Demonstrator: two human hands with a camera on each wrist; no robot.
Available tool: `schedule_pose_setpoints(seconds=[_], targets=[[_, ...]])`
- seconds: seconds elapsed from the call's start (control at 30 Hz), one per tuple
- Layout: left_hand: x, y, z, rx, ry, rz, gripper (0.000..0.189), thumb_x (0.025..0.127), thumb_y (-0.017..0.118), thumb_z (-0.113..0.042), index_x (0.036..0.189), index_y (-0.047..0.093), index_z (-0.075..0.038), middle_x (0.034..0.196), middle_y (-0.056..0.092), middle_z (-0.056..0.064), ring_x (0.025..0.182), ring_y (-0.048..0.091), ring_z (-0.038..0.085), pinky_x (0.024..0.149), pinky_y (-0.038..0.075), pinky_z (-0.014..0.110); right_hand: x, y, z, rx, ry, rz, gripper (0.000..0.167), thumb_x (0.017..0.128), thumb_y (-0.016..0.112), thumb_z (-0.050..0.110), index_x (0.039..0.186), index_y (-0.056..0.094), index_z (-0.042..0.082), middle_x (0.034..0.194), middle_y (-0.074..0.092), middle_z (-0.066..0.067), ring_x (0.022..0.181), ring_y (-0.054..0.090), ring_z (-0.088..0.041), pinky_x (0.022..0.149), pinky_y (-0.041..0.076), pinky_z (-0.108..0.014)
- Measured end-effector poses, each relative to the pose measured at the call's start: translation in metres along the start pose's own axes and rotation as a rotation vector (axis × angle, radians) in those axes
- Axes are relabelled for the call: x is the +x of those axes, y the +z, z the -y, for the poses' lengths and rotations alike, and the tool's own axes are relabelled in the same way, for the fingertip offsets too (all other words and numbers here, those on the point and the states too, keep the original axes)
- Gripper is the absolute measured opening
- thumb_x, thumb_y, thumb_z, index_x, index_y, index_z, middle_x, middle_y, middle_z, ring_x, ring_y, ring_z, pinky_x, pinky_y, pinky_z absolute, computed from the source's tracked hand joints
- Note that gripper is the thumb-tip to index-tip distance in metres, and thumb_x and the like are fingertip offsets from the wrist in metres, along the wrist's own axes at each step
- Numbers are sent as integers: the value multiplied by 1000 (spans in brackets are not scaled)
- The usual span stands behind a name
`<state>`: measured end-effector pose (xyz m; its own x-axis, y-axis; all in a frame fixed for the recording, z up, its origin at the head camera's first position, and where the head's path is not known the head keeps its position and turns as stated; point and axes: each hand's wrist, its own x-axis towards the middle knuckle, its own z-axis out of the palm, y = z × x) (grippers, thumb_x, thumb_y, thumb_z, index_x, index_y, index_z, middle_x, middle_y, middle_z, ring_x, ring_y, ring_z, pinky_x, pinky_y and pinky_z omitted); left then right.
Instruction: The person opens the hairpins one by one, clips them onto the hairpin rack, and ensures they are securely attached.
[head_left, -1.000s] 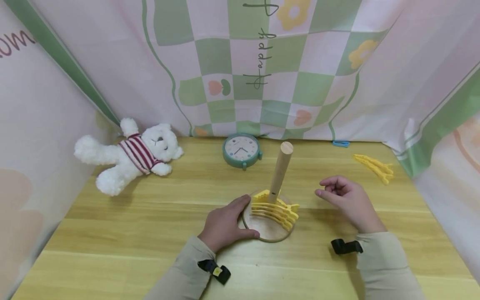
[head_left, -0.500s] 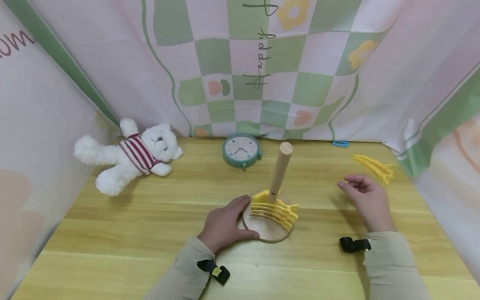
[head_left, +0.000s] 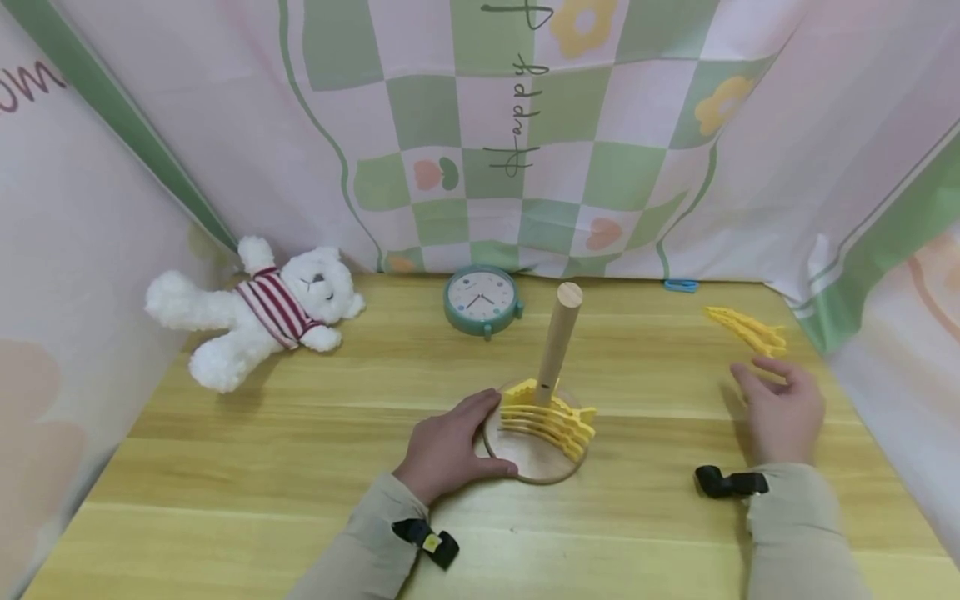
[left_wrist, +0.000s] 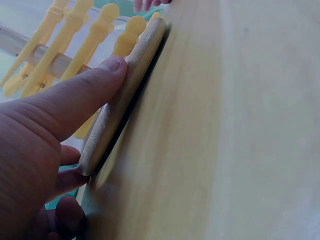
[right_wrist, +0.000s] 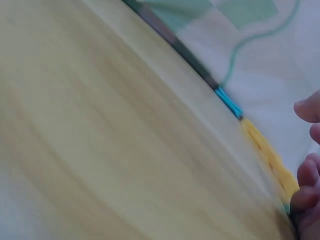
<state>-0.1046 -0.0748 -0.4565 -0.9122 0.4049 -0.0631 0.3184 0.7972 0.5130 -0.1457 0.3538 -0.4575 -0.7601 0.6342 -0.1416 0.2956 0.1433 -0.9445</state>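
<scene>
My left hand (head_left: 450, 450) holds the round base of a wooden stand (head_left: 525, 468) at its left side, thumb on the near rim and fingers behind. In the left wrist view the thumb presses on the disc's edge (left_wrist: 122, 102). An upright wooden post (head_left: 558, 342) rises from it. Several thin yellow plastic pieces with knobbed ends (head_left: 558, 429) are stacked low around the post. My right hand (head_left: 787, 412), fingers loosely bent and holding nothing, hovers just in front of more yellow plastic (head_left: 746, 331) lying at the right. The right wrist view shows that yellow plastic (right_wrist: 270, 160) beside the fingers.
A white plush bear (head_left: 277, 304) in a striped shirt lies at the back left. Behind the stand is a teal round clock (head_left: 482, 300). A small blue clip (head_left: 680, 285) lies at the back edge, below a patterned curtain (head_left: 517, 167).
My right hand has moved right, away from the stand, to just in front of the yellow plastic at the right. The left hand and stand have stayed in place.
</scene>
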Motion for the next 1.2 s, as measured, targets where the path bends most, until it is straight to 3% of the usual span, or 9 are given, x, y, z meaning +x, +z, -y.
schedule_pose_setpoints(seconds=[0.23,0.47,0.8,0.9,0.97,1.07,1.2], targets=[[0,0,-1,-13,-6,1,101,75,73,-73,157,38,-24,159,38,-6,138,47,22,97,47,53,8,-11,0,-7,38,48,66,83,84,37,141,58,19,109,56,14,85,59,-1,60,49,-15],[0,3,1,-14,-12,-3,101,75,72,-74,157,38,-25,159,38,-8,137,48,23,97,47,53,23,-16,-2,197,111,69,68,79,88,26,138,57,18,104,60,8,85,62,-6,61,55,-17],[0,3,1,-15,-8,-5,102,74,72,-74,157,38,-25,159,38,-8,137,48,23,97,47,53,54,-28,-8,257,102,106,81,79,88,17,148,46,14,115,52,10,90,59,-6,71,56,-17],[1,3,1,-12,-12,-3,102,74,72,-74,157,37,-25,160,37,-8,138,47,22,98,47,53,61,-31,-6,139,80,118,81,83,85,18,152,42,11,109,52,14,86,57,-3,67,55,-15],[1,4,1,-12,-13,-1,102,74,73,-73,157,37,-25,160,37,-8,139,46,22,99,46,53,64,-33,-4,-12,51,120,79,86,81,23,153,41,9,104,52,18,85,54,1,66,52,-12],[1,3,1,-15,-15,1,102,75,73,-73,157,37,-25,160,37,-8,139,46,21,100,46,54,66,-36,0,-245,2,139,77,90,76,32,153,40,7,112,56,15,94,50,-1,71,45,-10],[0,2,0,-18,-15,-2,101,74,73,-73,157,37,-25,159,38,-8,139,46,22,99,46,54,66,-36,4,-391,-54,184,79,91,74,38,153,38,4,122,57,3,101,48,-10,75,40,-15]])
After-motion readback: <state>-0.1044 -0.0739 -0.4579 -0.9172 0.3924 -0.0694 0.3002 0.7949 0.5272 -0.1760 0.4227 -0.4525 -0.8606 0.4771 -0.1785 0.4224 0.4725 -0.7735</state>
